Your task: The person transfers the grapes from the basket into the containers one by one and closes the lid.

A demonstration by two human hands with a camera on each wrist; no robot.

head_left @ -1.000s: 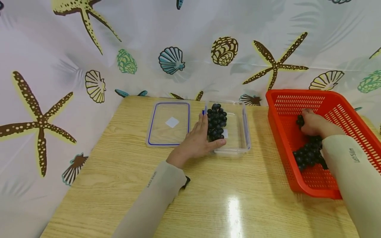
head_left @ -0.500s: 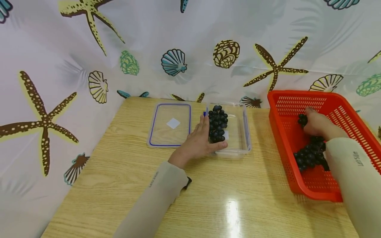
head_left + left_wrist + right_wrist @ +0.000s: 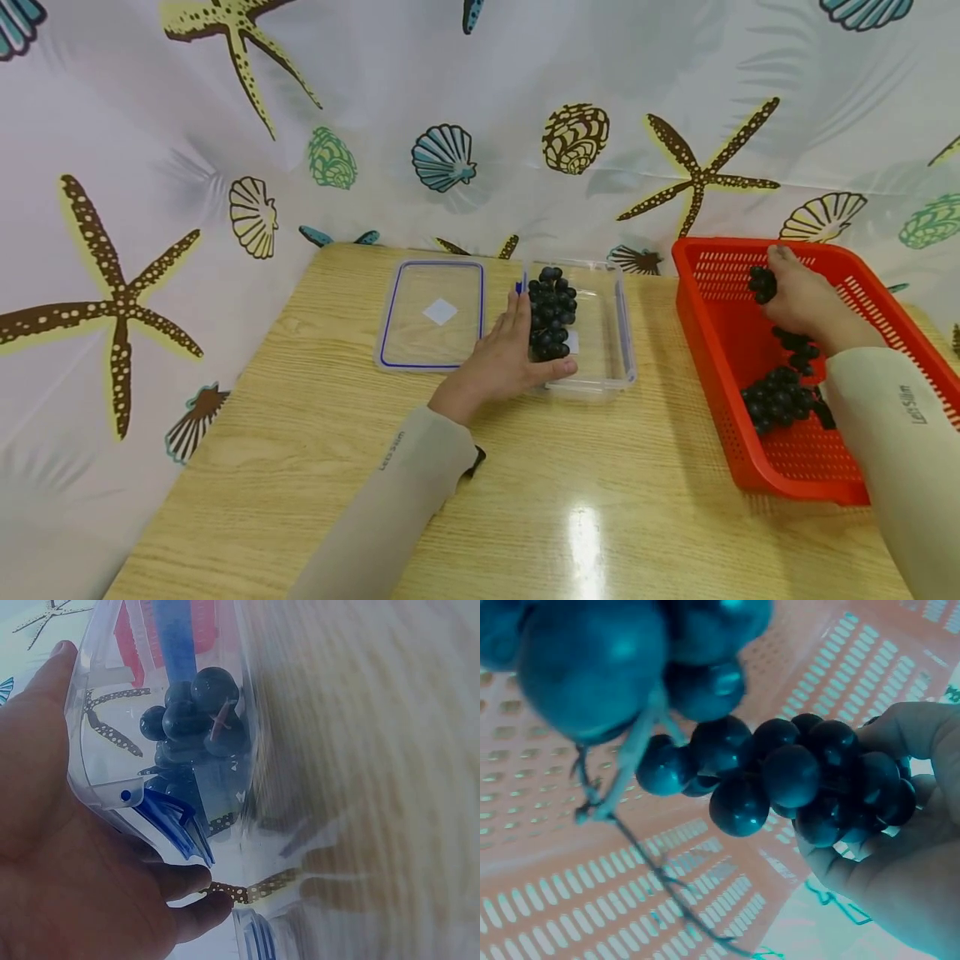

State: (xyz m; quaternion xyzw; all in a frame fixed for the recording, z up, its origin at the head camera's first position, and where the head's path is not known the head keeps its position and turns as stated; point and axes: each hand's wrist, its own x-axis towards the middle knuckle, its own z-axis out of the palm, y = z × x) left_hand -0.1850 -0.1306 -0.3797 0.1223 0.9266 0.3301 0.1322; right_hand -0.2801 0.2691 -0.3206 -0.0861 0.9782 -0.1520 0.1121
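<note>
Fingers of the right hand (image 3: pixel 812 304) are gripping a grape bunch (image 3: pixel 791 776), its length pointing away from them; well to their left, the left hand (image 3: pixel 493 358) is touching the clear container (image 3: pixel 627 337) with straight fingers.

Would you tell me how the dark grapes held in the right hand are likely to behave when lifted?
The bunch of dark grapes would probably flex rather than stay stiff, being a cluster of separate fruits. Its smooth, shiny skins may feel slippery in the right hand. Any grape that came loose might roll, given its round shape.
</note>
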